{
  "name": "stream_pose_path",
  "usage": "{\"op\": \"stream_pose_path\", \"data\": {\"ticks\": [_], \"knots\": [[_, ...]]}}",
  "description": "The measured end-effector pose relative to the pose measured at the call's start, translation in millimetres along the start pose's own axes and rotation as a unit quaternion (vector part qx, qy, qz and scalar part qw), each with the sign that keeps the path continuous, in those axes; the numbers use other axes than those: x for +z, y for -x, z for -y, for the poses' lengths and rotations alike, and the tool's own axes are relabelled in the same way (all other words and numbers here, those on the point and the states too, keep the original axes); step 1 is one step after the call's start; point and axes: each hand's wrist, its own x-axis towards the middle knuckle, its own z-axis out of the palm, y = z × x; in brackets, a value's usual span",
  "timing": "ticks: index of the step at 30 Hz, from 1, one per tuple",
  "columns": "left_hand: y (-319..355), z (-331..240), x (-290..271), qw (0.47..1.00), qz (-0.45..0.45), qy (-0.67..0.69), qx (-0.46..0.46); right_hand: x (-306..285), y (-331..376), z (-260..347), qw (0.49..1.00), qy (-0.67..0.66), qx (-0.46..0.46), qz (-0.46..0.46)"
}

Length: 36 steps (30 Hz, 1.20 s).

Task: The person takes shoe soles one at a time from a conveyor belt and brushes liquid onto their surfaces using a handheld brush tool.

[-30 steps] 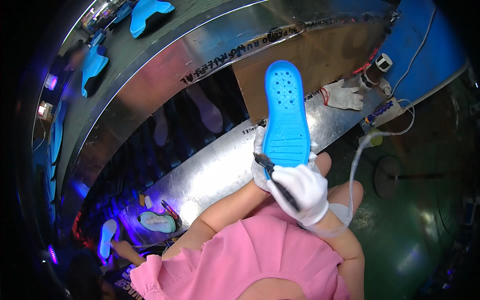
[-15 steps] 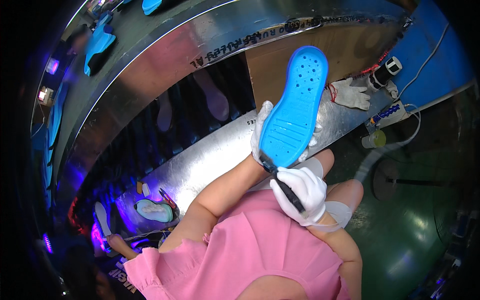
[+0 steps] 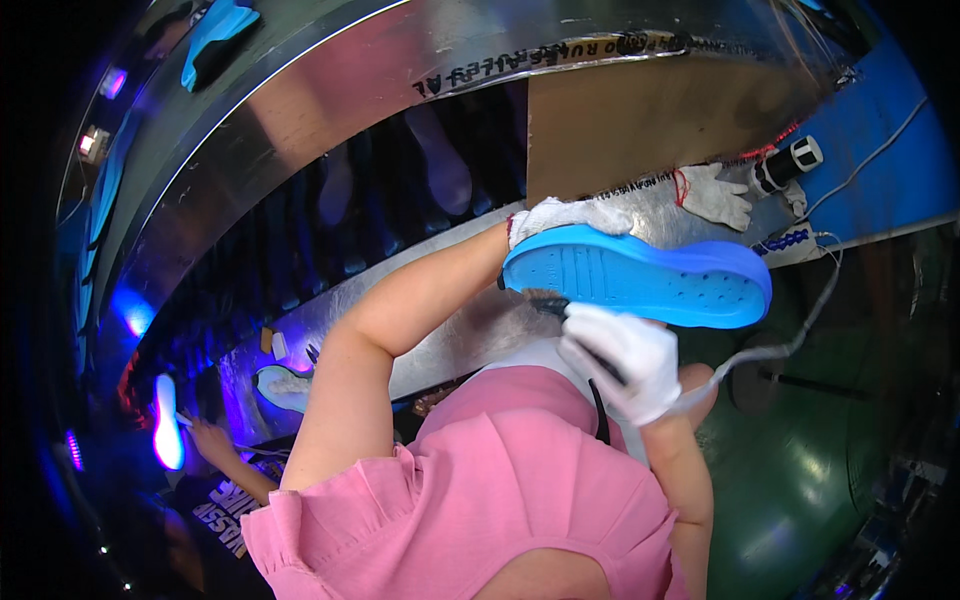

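Head view: job looks midway, I'd say. The sole point(image 3: 640, 275), blue, is up in the air over the desk point(image 3: 450, 335) edge & lap, tilted, holed end to the R, ridged end to the L. L hand point(image 3: 575, 215), gloved, is clamped on its far edge nr the ridged end. R hand point(image 3: 625, 365), gloved & blurred, is wrapped round the brush point(image 3: 548, 302); bristles at the near edge of the ridged end, touching or just beside, can't tell which.

Done so far: sole gripped, brush up to its edge. Can't tell how much of the surface has been brushed; no clear wet/dry line shows. Prob. left: rest of the edge, if not covered; sole not yet set down.

Nearby: spare glove point(image 3: 712, 197) lies on the desk's R part, by the cardboard point(image 3: 640, 125). Co-worker's hand point(image 3: 210, 442) is off to the L, nr a glowing sole-shaped pc point(image 3: 168, 425).
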Motion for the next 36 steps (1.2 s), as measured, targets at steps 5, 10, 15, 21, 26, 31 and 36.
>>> {"op": "stream_pose_path", "data": {"ticks": [5,10,15,21,26,31,36], "knots": [[-2,-16,7,0.963,-0.039,-0.241,0.118,-18,-10,6,0.994,-0.07,0.039,-0.077],[4,-38,13,0.979,-0.057,-0.177,0.079,-24,-7,20,0.994,0.073,0.035,0.072],[-2,-34,-13,0.89,0.079,-0.337,0.298,-33,-8,18,0.995,0.098,0.025,0.025],[-3,-43,-21,0.851,0.097,-0.388,0.34,-38,-6,1,0.997,0.042,0.038,-0.044],[-2,-39,-23,0.896,0.077,-0.339,0.277,-40,0,15,0.996,0.034,0.015,-0.076],[4,-50,-22,0.746,0.078,-0.539,0.382,-46,6,16,0.99,0.141,-0.021,-0.009],[-5,-45,-63,0.764,0.065,-0.51,0.39,-56,-9,11,0.992,0.128,-0.003,-0.006]]}}
